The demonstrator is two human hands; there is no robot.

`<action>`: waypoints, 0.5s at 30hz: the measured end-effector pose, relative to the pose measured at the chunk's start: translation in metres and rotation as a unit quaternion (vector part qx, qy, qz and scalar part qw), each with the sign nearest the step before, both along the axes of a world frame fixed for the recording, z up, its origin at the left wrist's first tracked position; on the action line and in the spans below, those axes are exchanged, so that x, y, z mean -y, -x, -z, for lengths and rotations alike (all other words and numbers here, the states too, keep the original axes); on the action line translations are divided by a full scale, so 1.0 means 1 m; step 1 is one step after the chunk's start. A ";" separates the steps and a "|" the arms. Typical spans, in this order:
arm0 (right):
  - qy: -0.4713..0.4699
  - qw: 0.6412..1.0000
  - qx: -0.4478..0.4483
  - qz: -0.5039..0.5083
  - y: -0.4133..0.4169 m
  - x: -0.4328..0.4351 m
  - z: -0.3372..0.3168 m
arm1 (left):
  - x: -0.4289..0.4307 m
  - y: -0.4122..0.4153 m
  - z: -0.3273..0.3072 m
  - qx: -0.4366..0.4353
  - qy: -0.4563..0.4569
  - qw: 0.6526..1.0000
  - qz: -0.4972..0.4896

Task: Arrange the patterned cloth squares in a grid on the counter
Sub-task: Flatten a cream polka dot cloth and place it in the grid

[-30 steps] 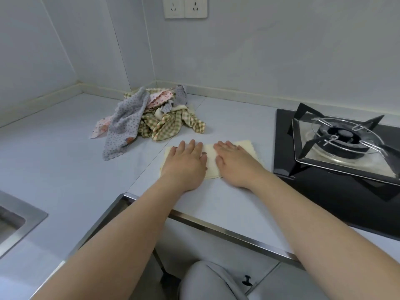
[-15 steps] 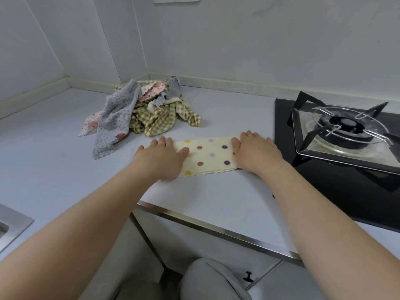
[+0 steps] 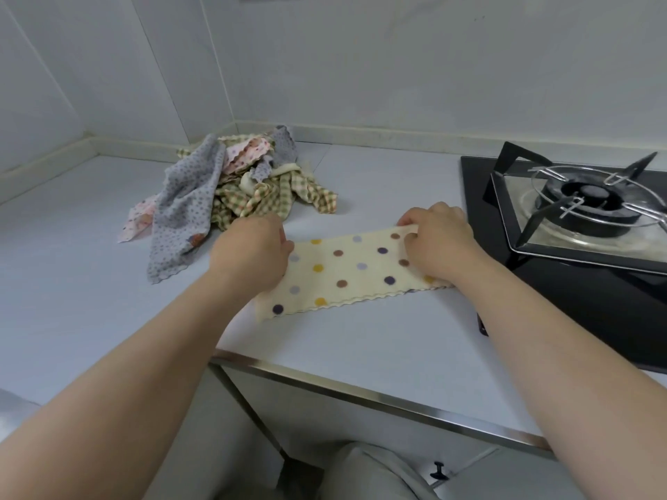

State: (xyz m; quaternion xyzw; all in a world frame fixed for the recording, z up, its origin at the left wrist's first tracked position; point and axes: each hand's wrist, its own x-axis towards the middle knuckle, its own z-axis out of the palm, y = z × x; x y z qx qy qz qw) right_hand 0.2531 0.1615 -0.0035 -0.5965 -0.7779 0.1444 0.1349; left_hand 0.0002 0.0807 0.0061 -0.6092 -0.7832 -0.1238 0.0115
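Observation:
A cream cloth with coloured polka dots (image 3: pixel 346 272) lies on the pale counter (image 3: pixel 90 283) in front of me, stretched wide as a band. My left hand (image 3: pixel 252 250) grips its left end with curled fingers. My right hand (image 3: pixel 436 240) pinches its far right corner, lifting that edge a little. Behind and to the left sits a heap of other cloths (image 3: pixel 231 189): a grey dotted one, a pink flowered one and a green-and-tan checked one, all crumpled together.
A black gas hob (image 3: pixel 592 283) with a metal burner stand (image 3: pixel 584 207) lies just right of the cloth. The counter's steel front edge (image 3: pixel 361 387) runs below my arms. Walls close the back and left; a sink corner shows at lower left.
My hands moved apart from the cloth's middle to its two ends, exposing the dotted face. They went from pressing flat to gripping the ends, and the right corner has lifted.

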 end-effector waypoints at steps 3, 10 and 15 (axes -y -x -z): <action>0.011 1.000 -0.025 0.000 0.000 0.002 -0.003 | 0.002 0.000 -0.008 0.066 0.000 0.998 0.009; 0.059 0.981 -0.184 -0.008 -0.006 0.009 -0.007 | 0.008 0.008 -0.031 0.204 0.015 0.979 0.011; 0.068 0.968 -0.241 -0.014 -0.006 0.009 -0.010 | 0.016 0.011 -0.043 0.250 0.010 0.968 0.023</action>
